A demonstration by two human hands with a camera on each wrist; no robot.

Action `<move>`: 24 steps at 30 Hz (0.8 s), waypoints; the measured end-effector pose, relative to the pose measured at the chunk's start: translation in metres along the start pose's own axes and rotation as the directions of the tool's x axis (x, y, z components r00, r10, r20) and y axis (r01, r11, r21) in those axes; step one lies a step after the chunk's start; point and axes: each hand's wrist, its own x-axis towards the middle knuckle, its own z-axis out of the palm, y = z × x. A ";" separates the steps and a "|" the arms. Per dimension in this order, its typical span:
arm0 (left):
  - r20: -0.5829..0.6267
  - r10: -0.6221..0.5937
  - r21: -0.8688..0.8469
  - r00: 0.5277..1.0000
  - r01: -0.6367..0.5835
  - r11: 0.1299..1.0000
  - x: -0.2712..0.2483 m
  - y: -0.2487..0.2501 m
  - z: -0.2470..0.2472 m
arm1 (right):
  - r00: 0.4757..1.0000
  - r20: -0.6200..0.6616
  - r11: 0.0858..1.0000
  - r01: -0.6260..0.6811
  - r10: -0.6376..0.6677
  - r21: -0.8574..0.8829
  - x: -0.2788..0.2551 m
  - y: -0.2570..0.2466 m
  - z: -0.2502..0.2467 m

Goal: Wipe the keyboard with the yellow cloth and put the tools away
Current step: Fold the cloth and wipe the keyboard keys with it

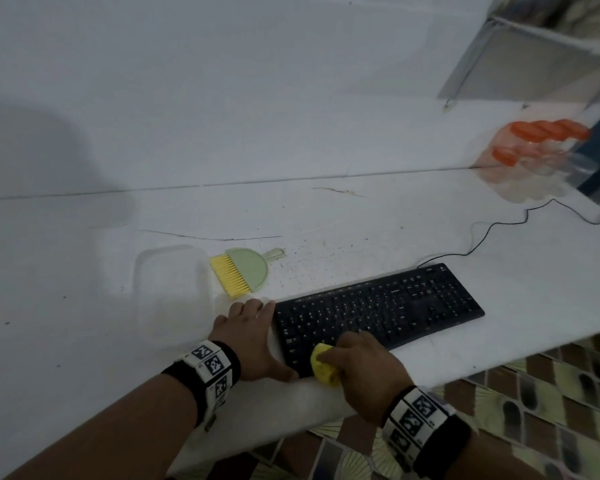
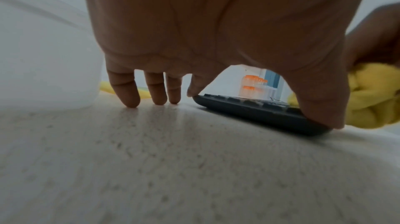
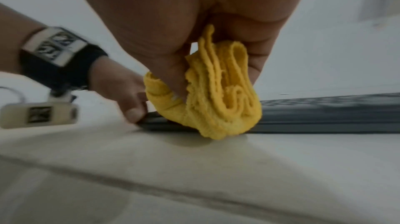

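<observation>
The black keyboard (image 1: pixel 378 306) lies slanted on the white table (image 1: pixel 326 220), near its front edge. My left hand (image 1: pixel 264 341) rests spread at the keyboard's left end; the thumb touches the near-left corner, the index fingertip the far-left corner, and the other fingertips (image 2: pixel 129 101) press the tabletop. My right hand (image 1: pixel 357 362) grips the bunched yellow cloth (image 1: pixel 323 367) against the keyboard's front-left edge. In the right wrist view the cloth (image 3: pixel 218 99) hangs folded from the fingers, touching table and keyboard (image 3: pixel 324 113).
A small brush with yellow bristles sits in a green dustpan (image 1: pixel 246 271) behind my left hand. A translucent box (image 1: pixel 172 292) stands left of it. Jars with orange lids (image 1: pixel 541 143) are at the far right. The keyboard cable (image 1: pixel 482 237) trails back. The table's edge runs just right of the keyboard.
</observation>
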 end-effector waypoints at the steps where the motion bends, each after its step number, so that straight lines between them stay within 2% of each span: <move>1: 0.011 -0.001 0.003 1.000 0.001 1.000 0.000 0.001 -0.001 | 0.997 -0.017 0.997 -0.077 0.077 -0.006 -0.003 0.020 -0.004; 3: 0.030 -0.003 0.012 1.000 0.003 1.000 0.001 0.004 -0.003 | 0.971 -0.078 0.973 -0.228 0.225 -0.030 -0.009 0.061 -0.016; 5: 0.029 -0.006 0.029 1.000 0.005 1.000 0.002 0.009 -0.005 | 0.945 -0.158 0.953 -0.298 0.287 -0.049 -0.012 0.083 -0.022; 6: 0.020 -0.005 0.048 1.000 0.004 0.999 0.003 0.012 -0.008 | 0.944 -0.206 0.963 -0.267 0.256 -0.029 -0.011 0.081 -0.022; 8: 0.000 -0.001 0.097 1.000 0.001 0.995 0.005 0.022 -0.012 | 0.961 -0.247 0.992 -0.115 0.123 0.047 -0.010 0.056 -0.014; 10: -0.022 0.005 0.124 1.000 -0.002 0.992 0.009 0.032 -0.014 | 0.981 -0.194 0.993 0.024 0.000 0.117 -0.012 0.025 0.002; 11: -0.030 0.008 0.132 1.000 -0.004 0.991 0.011 0.035 -0.014 | 0.990 -0.140 0.990 0.038 -0.019 0.133 -0.014 0.016 0.008; 12: -0.033 0.011 0.138 0.999 -0.007 0.990 0.013 0.037 -0.014 | 0.995 -0.100 0.991 0.015 -0.002 0.130 -0.016 0.018 0.010; 14: -0.037 0.018 0.137 0.999 -0.013 0.990 0.015 0.037 -0.013 | 0.989 -0.076 0.988 -0.119 0.126 0.100 -0.019 0.043 0.001; 16: -0.040 0.015 0.108 0.999 -0.010 0.994 0.014 0.035 -0.011 | 0.960 -0.065 0.962 -0.271 0.272 0.035 -0.023 0.073 -0.014; 17: -0.044 0.012 0.097 0.999 -0.007 0.995 0.014 0.035 -0.010 | 0.950 -0.080 0.953 -0.304 0.303 -0.001 -0.023 0.081 -0.022; 19: -0.052 0.008 0.093 0.999 -0.003 0.996 0.013 0.035 -0.009 | 0.962 -0.146 0.973 -0.231 0.230 0.005 -0.014 0.072 -0.030; 21: -0.061 0.011 0.109 0.998 -0.004 0.994 0.013 0.037 -0.009 | 0.981 -0.170 0.995 -0.080 0.090 0.066 -0.001 0.039 -0.030; 23: -0.072 0.013 0.114 0.997 -0.004 0.994 0.012 0.036 -0.009 | 0.995 -0.100 0.995 0.027 -0.017 0.094 0.010 0.008 -0.021; 24: -0.079 0.010 0.109 0.997 -0.001 0.994 0.012 0.035 -0.008 | 0.998 -0.050 0.995 0.039 -0.034 0.088 0.013 0.001 -0.017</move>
